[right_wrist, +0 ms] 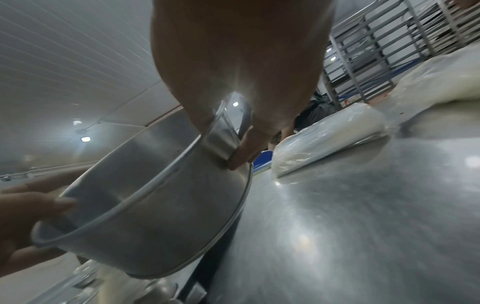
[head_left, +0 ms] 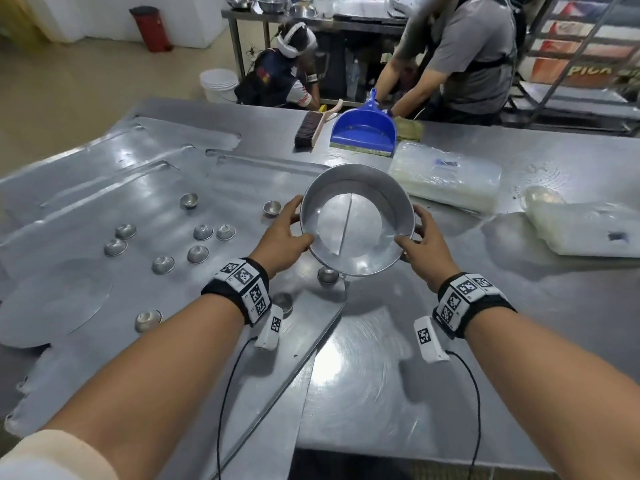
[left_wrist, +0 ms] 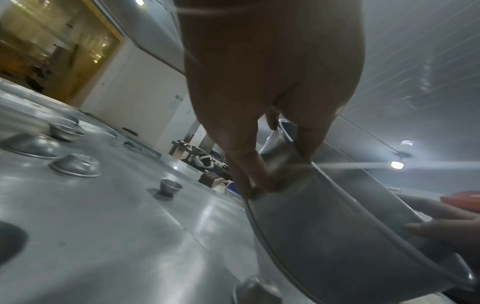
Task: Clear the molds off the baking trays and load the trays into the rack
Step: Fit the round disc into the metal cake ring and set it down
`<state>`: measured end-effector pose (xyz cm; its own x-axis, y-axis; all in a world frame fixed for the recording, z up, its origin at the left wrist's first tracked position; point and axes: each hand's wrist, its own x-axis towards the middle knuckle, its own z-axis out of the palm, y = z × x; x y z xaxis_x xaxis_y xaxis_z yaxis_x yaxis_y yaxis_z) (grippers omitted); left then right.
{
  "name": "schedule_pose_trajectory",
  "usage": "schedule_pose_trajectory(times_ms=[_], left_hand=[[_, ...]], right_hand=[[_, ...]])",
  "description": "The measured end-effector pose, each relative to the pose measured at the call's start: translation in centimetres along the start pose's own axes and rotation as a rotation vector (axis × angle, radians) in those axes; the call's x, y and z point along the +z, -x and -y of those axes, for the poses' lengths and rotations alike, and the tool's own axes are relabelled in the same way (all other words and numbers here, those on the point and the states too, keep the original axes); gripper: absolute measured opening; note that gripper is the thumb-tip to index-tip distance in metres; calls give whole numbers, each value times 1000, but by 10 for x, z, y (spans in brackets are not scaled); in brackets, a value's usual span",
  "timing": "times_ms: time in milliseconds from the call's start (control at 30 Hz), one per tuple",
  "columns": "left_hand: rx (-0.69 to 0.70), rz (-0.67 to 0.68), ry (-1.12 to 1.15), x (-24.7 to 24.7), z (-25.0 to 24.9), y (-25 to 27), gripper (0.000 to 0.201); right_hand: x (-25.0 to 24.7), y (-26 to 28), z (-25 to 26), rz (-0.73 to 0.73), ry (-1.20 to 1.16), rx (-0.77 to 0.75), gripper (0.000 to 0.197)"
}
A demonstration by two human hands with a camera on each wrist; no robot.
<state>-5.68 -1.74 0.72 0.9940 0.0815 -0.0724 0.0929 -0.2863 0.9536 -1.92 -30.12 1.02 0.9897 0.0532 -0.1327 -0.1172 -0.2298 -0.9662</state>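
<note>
A round metal pan, tilted toward me, hangs above the steel table. My left hand grips its left rim and my right hand grips its right rim, thumbs inside and fingers on the outer wall. In the left wrist view the left fingers curl round the pan. In the right wrist view the right fingers press on the pan's wall. Several small dome molds lie on a flat baking tray to the left. One mold sits just under the pan.
A brush and a blue dustpan lie at the table's far edge. Plastic-wrapped packs lie to the right. Two people work beyond the table. A tray rack stands at the far right.
</note>
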Motion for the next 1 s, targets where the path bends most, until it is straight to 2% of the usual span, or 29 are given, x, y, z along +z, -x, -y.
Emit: schedule_pose_trajectory(times_ms=[100,267,400,500,667,733,800,833,900,1000], left_hand=[[14,51,-78,28,-8,-1,77],[-20,147,-188,80,-19,11,70],[-67,216,-340,114,-15,24,77],[-128,239,-415,132,-4,31,75],[-170,204,-286,149,5,45,73],[-156,165,-226,151,8,49,78],[-152,133,-178,152,9,54,85],[-160,126,-154,152,7,57,88],[-167,96,-132,148,3,59,87],[-127,29,-215,134,-4,66,72]], right_hand=[[-27,11,-10,-39,-44,34,62],[-72,30,-38,-92,-51,132,66],[-95,49,-54,-60,-14,204,54],[-104,57,-67,-37,34,252,56],[-106,60,-82,-54,113,303,59],[-108,50,-96,-80,169,293,59],[-110,32,-117,-96,266,261,74],[-108,32,-111,-111,332,233,75],[-100,43,-79,-142,513,152,63],[-88,47,-48,-179,662,40,47]])
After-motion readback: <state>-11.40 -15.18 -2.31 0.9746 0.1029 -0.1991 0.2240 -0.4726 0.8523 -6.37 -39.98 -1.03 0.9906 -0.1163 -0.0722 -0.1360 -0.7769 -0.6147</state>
